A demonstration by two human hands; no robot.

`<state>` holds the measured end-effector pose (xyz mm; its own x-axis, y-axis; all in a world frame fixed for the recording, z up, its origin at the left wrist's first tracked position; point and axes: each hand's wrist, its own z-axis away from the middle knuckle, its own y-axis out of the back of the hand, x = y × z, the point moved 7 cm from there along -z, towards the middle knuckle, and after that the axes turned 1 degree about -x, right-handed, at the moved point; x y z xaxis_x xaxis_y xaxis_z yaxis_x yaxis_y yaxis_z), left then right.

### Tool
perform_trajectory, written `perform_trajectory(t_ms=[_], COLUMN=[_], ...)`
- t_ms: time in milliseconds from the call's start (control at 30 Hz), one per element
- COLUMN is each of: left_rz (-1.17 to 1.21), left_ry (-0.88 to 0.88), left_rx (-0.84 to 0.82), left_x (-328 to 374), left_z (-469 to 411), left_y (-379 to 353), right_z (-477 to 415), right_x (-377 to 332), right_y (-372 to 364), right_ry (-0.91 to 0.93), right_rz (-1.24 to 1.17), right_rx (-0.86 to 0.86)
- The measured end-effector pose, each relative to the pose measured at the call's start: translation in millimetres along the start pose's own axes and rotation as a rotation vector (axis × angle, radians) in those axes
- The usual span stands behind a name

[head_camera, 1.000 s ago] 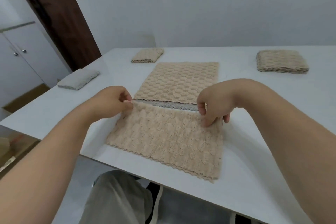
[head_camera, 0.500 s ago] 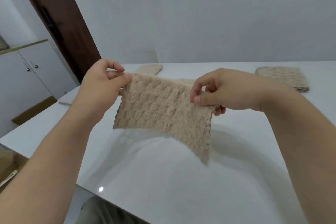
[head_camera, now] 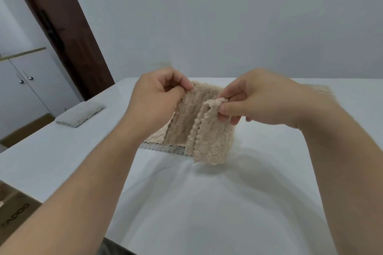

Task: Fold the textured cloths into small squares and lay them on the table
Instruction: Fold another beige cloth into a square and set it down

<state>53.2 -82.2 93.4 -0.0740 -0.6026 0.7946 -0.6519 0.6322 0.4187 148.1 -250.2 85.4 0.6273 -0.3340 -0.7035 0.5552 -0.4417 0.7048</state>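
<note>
Beige textured cloth hangs from both hands at centre frame, above the table.

Left hand pinches one top corner between thumb and forefinger. Right hand pinches the other, its remaining fingers curled beneath. The cloth drops straight down from the fingers, long axis vertical, bent into a lengthwise crease. The right-hand panel sits lower and nearer the camera. The corners are close but apart, so closing the fold probably means bringing the right corner across to the left. A flat cloth lies under it; a grey folded cloth lies mid-left.
</note>
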Motion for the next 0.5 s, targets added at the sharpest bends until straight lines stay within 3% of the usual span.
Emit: perform_trajectory(t_ms=[200, 500], left_rz=[0.038, 0.095], left_ry=[-0.029, -0.068], left_rx=[-0.081, -0.139], left_x=[4.8, 4.2], left_z=[7.2, 15.0], left_y=[-7.6, -9.4], right_z=[-2.4, -7.9], right_x=[-6.9, -4.7], right_y=[9.8, 8.5], right_ry=[0.112, 0.134], right_rz=[0.082, 0.142], right_rx=[0.146, 0.210])
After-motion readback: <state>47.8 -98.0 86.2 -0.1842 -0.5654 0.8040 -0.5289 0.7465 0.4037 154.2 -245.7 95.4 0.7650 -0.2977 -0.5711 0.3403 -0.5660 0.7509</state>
